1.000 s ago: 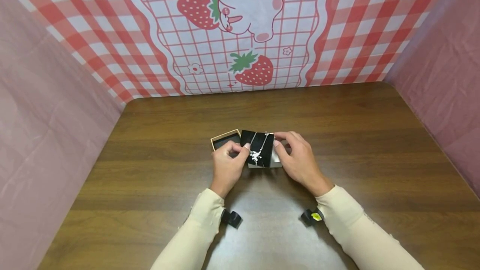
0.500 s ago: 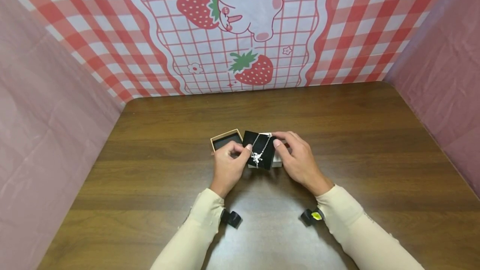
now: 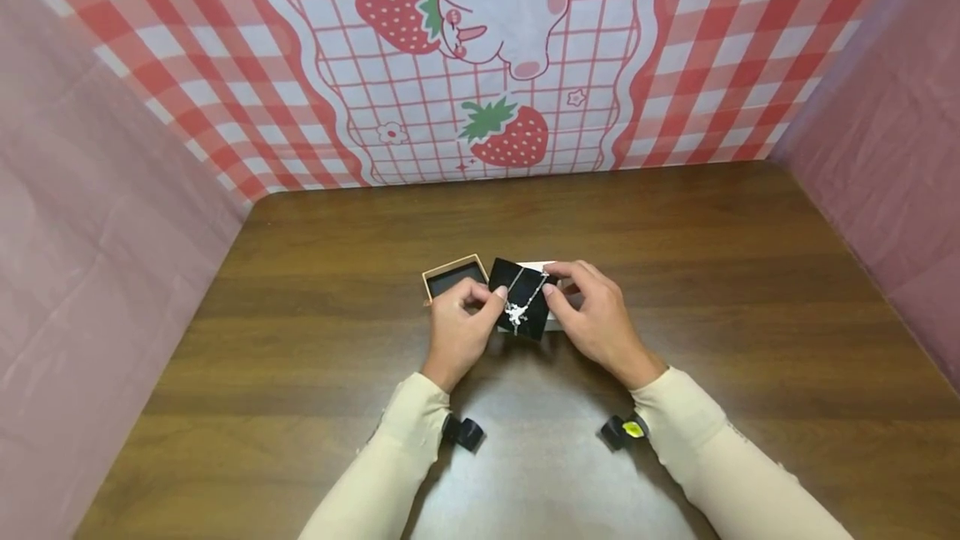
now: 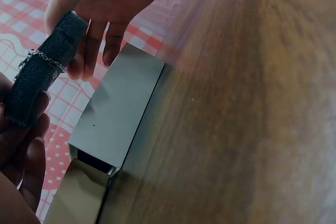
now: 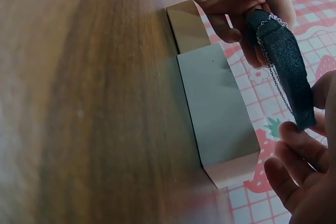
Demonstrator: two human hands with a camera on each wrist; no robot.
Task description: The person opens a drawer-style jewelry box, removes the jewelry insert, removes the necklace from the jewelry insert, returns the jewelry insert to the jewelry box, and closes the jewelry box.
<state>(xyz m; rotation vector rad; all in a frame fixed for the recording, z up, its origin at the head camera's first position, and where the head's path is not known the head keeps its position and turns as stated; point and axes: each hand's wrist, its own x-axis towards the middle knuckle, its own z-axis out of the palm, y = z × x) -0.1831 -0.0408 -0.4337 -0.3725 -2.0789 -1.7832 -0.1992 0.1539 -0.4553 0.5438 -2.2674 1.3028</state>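
Observation:
A black foam jewellery pad is held tilted above a white box. Round it runs a silver chain necklace with a bright pendant on its upper face. My left hand pinches the pad's left edge between thumb and fingers. At the opposite edge, my right hand grips the pad near its corner. Both wrist views show the foam pad edge-on, apart from the white box. The pad hides much of the box in the head view.
Left of the white box lies a gold-rimmed box part with a dark inside, close against it. Both stand on the brown wooden table. A red-and-white patterned cloth hangs behind the table's back edge, with pink cloth at either side.
The pad with the necklace has shifted slightly right and turned clockwise, uncovering more of the white box's far edge. My right hand's fingers have come onto the pad's right edge.

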